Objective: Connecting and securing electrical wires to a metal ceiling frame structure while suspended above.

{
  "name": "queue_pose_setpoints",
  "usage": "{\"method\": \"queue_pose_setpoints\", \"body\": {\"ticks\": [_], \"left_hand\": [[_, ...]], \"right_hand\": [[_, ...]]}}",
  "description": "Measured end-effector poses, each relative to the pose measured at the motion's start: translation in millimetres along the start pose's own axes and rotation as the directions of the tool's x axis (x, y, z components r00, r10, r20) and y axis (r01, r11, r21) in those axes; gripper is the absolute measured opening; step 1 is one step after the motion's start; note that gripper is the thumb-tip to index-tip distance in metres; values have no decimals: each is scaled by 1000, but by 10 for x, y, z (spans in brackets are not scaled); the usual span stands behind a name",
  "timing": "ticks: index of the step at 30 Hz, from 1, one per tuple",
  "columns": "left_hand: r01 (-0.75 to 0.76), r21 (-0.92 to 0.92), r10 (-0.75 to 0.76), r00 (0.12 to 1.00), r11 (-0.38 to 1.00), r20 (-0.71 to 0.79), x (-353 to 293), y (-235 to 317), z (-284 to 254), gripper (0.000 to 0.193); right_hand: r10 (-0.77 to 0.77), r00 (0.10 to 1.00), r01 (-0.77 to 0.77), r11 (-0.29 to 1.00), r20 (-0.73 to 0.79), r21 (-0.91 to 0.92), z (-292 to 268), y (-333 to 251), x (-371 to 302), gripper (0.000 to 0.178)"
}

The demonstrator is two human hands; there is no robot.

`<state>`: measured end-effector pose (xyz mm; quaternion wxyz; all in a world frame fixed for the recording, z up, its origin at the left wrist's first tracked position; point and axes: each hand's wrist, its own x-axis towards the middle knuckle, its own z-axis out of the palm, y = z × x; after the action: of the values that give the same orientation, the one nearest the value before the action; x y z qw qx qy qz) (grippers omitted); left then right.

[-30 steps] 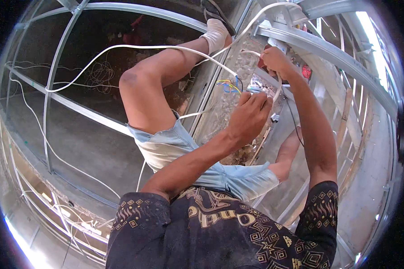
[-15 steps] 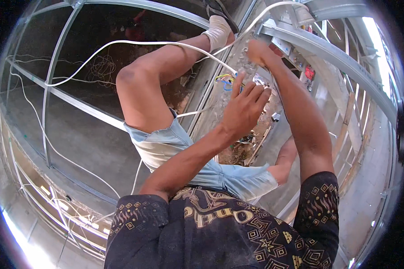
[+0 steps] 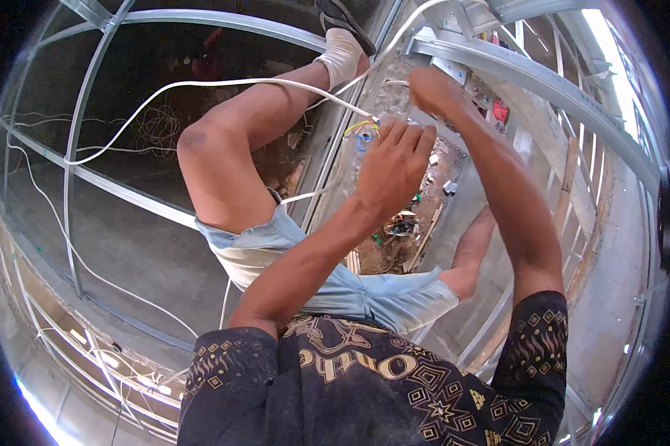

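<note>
My left hand [image 3: 393, 169] is raised over the beam, its fingers bent together beside the stripped end of a white electrical cable [image 3: 275, 80]. Thin yellow-green and blue wires [image 3: 363, 139] stick out by its fingertips; whatever those tips pinch is hidden. Farther up and to the right, my right hand [image 3: 433, 93] is closed and slightly blurred. A short white cable-like piece [image 3: 397, 82] meets its fingers; what lies inside the grip cannot be made out.
Metal framing bars [image 3: 138, 195] cross on the left, above a dark floor far below. A wide metal channel [image 3: 535, 65] curves along the upper right. Another white cable [image 3: 405, 28] runs down from the top. Under my hands lies debris [image 3: 402, 230]; a wooden strip [image 3: 569, 175] stands at right.
My left hand's fingers have curled in from a more stretched pose near the wire ends. My right hand has shifted slightly. The whole view has drifted a little left.
</note>
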<state>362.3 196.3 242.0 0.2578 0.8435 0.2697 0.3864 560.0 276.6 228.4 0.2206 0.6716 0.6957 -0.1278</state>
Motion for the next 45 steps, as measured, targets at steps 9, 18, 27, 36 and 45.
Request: {"method": "queue_pose_setpoints", "body": {"ticks": [9,18,27,36,45], "left_hand": [[-121,-109,119,993,987,-28,-164,124,75,37],[53,-307,-13,991,950,132,-838,172,-162,28],[33,-137,-58,982,990,-181,-418,-97,-308,30],[336,-173,-338,941,926,16,-72,-638,-356,31],[282,-320,-351,918,904,-183,-207,-136,69,32]], "right_hand": [[-73,992,82,993,-108,87,734,236,685,24],[-15,992,-93,584,126,806,350,505,80,26],[57,990,-126,751,126,649,-68,73,69,23],[-20,994,-1,980,107,197,-33,-133,31,21],[28,999,-32,994,34,106,111,101,185,18]]}}
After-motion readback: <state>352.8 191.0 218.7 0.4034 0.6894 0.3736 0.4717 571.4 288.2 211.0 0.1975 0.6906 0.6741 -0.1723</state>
